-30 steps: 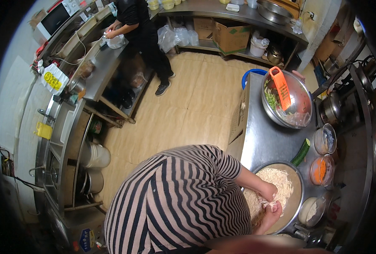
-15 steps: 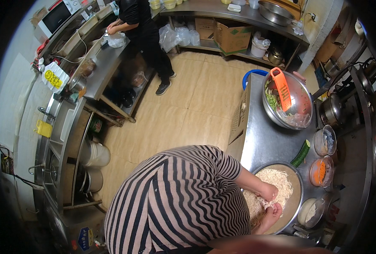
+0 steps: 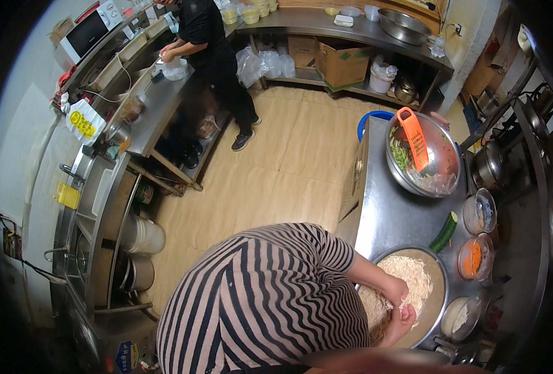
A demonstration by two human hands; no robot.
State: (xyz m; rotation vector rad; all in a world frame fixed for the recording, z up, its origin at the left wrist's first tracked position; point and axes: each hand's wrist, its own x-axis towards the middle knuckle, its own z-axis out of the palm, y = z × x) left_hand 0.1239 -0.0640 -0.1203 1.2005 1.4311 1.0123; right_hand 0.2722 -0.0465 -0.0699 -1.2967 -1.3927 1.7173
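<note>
Both hands are over a wide steel bowl (image 3: 436, 305) holding a heap of pale shreds (image 3: 413, 274); whether they are meat or something else I cannot tell. My left hand (image 3: 395, 290), its arm coming out of a striped sleeve, is closed with the fingertips pinching some of the shreds. Just below it, my right hand (image 3: 403, 320) is closed too, pinching the same small bunch. The two sets of fingertips almost touch. A cut cucumber (image 3: 443, 232) lies on the steel table (image 3: 382, 218) beside the bowl's far rim.
A large steel bowl (image 3: 435, 181) with green shreds and an orange grater (image 3: 413, 138) stands farther along the table. Tubs line the right side, one with orange shreds (image 3: 471, 258), another with pale shreds (image 3: 458, 319). Across the floor a person in black (image 3: 204, 37) handles a plastic bag (image 3: 175, 69).
My two hands have drawn slightly closer together over the shreds. The whole view has shifted a little. The other person still stands at the far counter, hands at the bag.
</note>
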